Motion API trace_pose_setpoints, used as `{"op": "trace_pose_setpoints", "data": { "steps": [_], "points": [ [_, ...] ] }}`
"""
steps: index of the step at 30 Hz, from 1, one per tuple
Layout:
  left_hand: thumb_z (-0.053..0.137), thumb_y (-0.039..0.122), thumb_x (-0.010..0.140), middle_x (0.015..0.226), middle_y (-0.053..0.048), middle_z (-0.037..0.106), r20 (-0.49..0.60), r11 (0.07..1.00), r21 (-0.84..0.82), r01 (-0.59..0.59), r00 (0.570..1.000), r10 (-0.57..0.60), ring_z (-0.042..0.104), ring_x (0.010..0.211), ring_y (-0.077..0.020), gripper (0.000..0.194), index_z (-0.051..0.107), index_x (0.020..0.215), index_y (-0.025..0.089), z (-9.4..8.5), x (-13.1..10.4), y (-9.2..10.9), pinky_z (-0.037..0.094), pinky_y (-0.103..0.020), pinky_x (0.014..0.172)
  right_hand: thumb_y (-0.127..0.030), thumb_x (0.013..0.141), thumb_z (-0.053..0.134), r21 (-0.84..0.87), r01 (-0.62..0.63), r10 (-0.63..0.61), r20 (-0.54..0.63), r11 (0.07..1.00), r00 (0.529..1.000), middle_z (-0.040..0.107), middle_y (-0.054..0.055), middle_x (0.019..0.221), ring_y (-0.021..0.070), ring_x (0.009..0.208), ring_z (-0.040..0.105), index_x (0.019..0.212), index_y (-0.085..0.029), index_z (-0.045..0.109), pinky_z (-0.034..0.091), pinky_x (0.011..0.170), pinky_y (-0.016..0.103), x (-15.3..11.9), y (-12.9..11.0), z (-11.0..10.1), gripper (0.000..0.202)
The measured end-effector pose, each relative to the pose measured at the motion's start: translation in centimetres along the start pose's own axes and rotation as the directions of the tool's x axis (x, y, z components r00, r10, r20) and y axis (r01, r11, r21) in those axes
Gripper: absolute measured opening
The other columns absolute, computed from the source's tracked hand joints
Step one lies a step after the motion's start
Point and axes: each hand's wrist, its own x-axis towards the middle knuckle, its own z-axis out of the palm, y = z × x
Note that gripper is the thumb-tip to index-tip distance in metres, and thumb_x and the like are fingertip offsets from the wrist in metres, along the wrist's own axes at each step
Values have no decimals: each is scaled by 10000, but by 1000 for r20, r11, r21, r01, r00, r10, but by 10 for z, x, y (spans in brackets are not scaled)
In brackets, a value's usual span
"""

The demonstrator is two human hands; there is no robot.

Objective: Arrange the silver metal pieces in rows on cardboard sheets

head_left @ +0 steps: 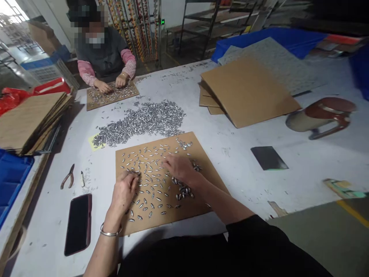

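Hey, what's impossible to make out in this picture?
Head view, all of these:
- Whether the left hand grips a piece: its curled fingers hide it.
- Whether the right hand grips one: fingertips too small and blurred.
- Part of the board: under the right forearm.
- Pieces deep in the pile: covered by others.
- Rest of the blue bin: cut off by the left edge.

From where I stand, I can't read a word, number or brand anywhere. Back near twelve o'clock, beyond the counter (230, 154), a small green light (163, 22) glows beside the hanging coloured strands (138, 27), any sign on it too tiny to read. The phone (77, 225), at eight o'clock, has a dark screen.
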Motion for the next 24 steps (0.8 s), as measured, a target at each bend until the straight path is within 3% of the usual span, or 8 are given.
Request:
{"op": "trace_pose_setpoints", "data": {
  "steps": [2, 4, 7, 9, 12, 16, 21, 24],
  "points": [
    [511, 295, 991, 920, -69, 666, 4, 1000, -4, -21, 1000, 21, 656, 842, -208, 217, 703, 946, 203, 2, 2, 1, 562, -358, 801, -249, 1011, 483, 7, -46, 46, 15, 999, 999, 703, 86, 952, 186, 859, 631, 904, -170, 693, 353, 689, 269, -16, 14, -6, 248],
    [510, 281, 992, 933, -67, 674, 27, 998, -9, -55, 998, 55, 660, 868, -210, 213, 707, 954, 212, 8, 5, 8, 561, -355, 813, -243, 1002, 511, 10, -13, 12, 70, 1000, 997, 693, 76, 927, 179, 836, 626, 866, -171, 688, 349, 687, 269, -31, 24, -4, 234],
    [490, 242, 1001, 972, -71, 686, 103, 992, -22, -121, 987, 122, 657, 914, -210, 225, 713, 984, 213, 23, 16, 28, 551, -344, 841, -251, 988, 547, 24, 82, -84, 80, 996, 993, 678, 72, 992, 182, 885, 626, 925, -180, 691, 372, 732, 267, -44, 28, 12, 172],
    [477, 210, 1005, 985, -77, 682, 174, 986, -27, -164, 971, 166, 647, 903, -201, 236, 713, 1011, 202, 35, 26, 43, 539, -329, 844, -246, 978, 553, 27, 79, -81, 50, 996, 995, 669, 76, 1035, 190, 932, 626, 975, -184, 690, 385, 765, 267, -46, 25, 22, 151],
    [484, 171, 995, 951, -85, 662, 263, 976, 43, -215, 945, 196, 624, 888, -202, 229, 710, 955, 177, 52, 41, 60, 519, -314, 822, -219, 971, 519, 28, 10, -11, 46, 1000, 999, 679, 82, 1019, 193, 930, 636, 978, -178, 689, 394, 772, 268, -44, 20, 28, 175],
    [502, 88, 950, 876, -71, 636, 370, 946, 160, -282, 906, 208, 606, 840, -194, 230, 669, 814, 168, 69, 54, 65, 499, -300, 788, -201, 948, 509, 17, -33, 32, 57, 999, 998, 708, 91, 1004, 205, 932, 653, 972, -172, 702, 404, 770, 272, -36, 20, 22, 197],
    [469, 51, 952, 931, -84, 658, 407, 925, 221, -310, 891, 201, 612, 860, -205, 228, 647, 857, 157, 78, 57, 62, 510, -317, 803, -238, 987, 455, -15, -114, 114, 9, 993, 993, 730, 130, 1038, 228, 989, 667, 993, -153, 729, 425, 789, 275, -12, 27, 10, 287],
    [446, 73, 975, 960, -95, 650, 400, 911, 252, -327, 892, 210, 604, 866, -212, 221, 633, 888, 152, 77, 55, 62, 516, -338, 810, -222, 968, 475, -32, -154, 156, 56, 988, 986, 740, 161, 1049, 243, 988, 679, 992, -128, 743, 431, 769, 275, 3, 32, 4, 285]
  ]
}}
